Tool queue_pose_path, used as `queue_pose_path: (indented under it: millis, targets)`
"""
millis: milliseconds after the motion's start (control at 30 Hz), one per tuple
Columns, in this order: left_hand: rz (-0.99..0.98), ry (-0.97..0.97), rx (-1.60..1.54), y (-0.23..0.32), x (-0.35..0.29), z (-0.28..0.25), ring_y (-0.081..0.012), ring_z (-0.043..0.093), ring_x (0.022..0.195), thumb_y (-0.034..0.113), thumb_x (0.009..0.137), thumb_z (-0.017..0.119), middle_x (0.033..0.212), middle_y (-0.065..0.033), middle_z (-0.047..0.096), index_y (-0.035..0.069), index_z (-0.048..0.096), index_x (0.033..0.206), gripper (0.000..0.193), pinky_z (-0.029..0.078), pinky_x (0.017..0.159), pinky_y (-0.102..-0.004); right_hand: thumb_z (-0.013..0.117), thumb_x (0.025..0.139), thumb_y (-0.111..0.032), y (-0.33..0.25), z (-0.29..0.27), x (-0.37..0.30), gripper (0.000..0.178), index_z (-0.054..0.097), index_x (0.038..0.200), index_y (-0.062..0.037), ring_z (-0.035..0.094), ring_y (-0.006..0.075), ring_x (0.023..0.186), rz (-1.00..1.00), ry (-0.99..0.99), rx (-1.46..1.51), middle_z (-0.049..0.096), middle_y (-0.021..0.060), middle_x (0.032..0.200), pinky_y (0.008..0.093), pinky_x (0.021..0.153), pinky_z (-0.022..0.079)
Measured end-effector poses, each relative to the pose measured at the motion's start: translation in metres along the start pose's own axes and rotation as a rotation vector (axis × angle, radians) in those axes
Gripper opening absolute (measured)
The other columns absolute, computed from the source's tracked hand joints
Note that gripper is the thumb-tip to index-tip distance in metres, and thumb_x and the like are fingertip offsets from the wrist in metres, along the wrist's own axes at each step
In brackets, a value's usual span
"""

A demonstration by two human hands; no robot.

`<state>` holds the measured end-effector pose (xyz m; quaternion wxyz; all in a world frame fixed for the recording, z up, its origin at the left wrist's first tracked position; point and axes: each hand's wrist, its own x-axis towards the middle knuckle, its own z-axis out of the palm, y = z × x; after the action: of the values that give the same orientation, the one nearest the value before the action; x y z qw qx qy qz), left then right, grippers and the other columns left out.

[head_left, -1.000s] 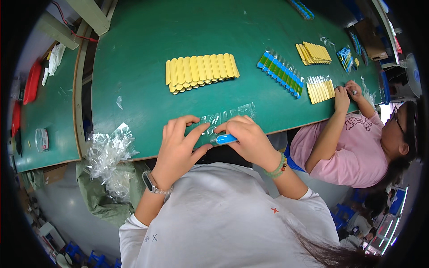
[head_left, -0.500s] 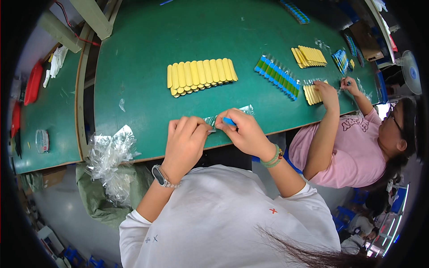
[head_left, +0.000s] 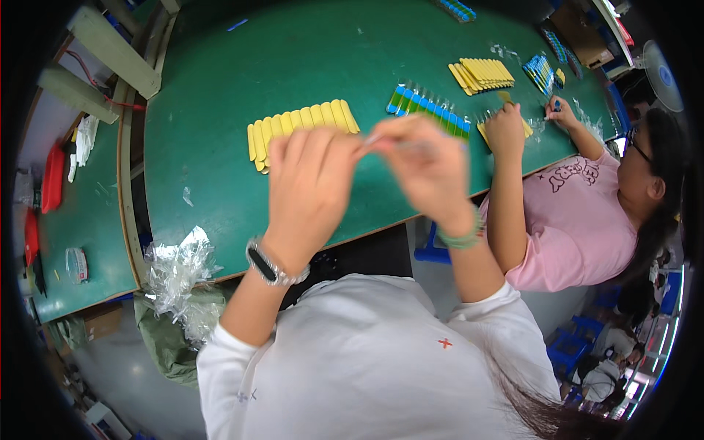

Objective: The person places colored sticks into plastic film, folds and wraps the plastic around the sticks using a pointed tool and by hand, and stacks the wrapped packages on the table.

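Observation:
Raised above the table's near edge, both my hands meet at the fingertips. My left hand [head_left: 312,187] is closed, its thumb and fingers pinched toward my right hand. My right hand [head_left: 429,169] is smeared by motion, its fingers curled in. A thin pale sliver shows between the fingertips, too blurred to name. Beyond my left hand lies a stacked row of yellow, round-ended strips [head_left: 301,121], partly hidden by that hand. Past my right hand is a slanted row of blue-and-green strips [head_left: 433,110] in clear film, its near part covered.
Crumpled clear film [head_left: 180,268] hangs over the table edge at left, above a green sack [head_left: 165,337]. At right, a co-worker in a pink shirt [head_left: 565,227] handles yellow strips at the same green table [head_left: 213,176]. More yellow strips [head_left: 484,75] lie beyond.
Both hands have risen off the table, my right hand in fast motion. The blue piece seen in my right hand no longer shows. The view has shifted a little.

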<state>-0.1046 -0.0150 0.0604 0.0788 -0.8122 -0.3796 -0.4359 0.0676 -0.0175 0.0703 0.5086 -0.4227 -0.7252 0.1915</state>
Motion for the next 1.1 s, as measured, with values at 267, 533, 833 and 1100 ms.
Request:
queue_pose_path:
  millis: [267,533,833,1100]
  targets:
    - [0.104,0.263,-0.242,0.037,0.06,-0.055,-0.0191,0.056,0.073,0.017,0.072,0.073,0.088,-0.0014,0.064,0.01,0.069,0.092,0.022,0.04,0.062,-0.0326,0.082,0.081,-0.021,-0.043,-0.057,0.02,0.048,0.036,0.082,-0.0104,0.068,0.0286,0.089,-0.333,0.041,0.02,0.07,0.0236,0.103,0.0366,0.087,0.051]
    - [-0.367,0.082,0.343,-0.038,-0.11,-0.194,-0.0265,0.066,0.076,-0.01,0.078,0.065,0.093,-0.0135,0.07,-0.002,0.07,0.093,0.018,0.055,0.067,-0.0339,0.076,0.084,-0.015,-0.049,0.128,-0.023,0.025,0.062,0.104,-0.0058,0.063,0.0232,0.08,0.066,-0.627,0.472,0.068,0.0074,0.096,0.0327,0.07,0.049]
    - [-1.005,-0.109,0.297,-0.039,-0.203,-0.216,-0.0329,0.038,0.123,0.02,0.087,0.058,0.142,-0.0126,0.048,0.011,0.065,0.126,0.041,0.028,0.108,-0.0449,0.069,0.087,-0.001,-0.05,0.168,-0.046,0.013,0.066,0.099,-0.0042,0.043,0.0091,0.058,0.103,-0.704,0.506,0.065,0.0048,0.076,0.0258,0.053,0.038]
    - [-1.462,-0.136,0.234,-0.068,-0.176,-0.199,-0.0364,0.067,0.095,0.038,0.093,0.063,0.1,-0.0189,0.069,-0.001,0.062,0.114,0.044,0.054,0.079,-0.0435,0.063,0.091,0.001,-0.033,0.151,-0.056,0.028,0.04,0.075,-0.001,0.059,0.0104,0.067,0.354,-0.607,0.588,0.071,0.0134,0.085,0.0237,0.062,0.048]
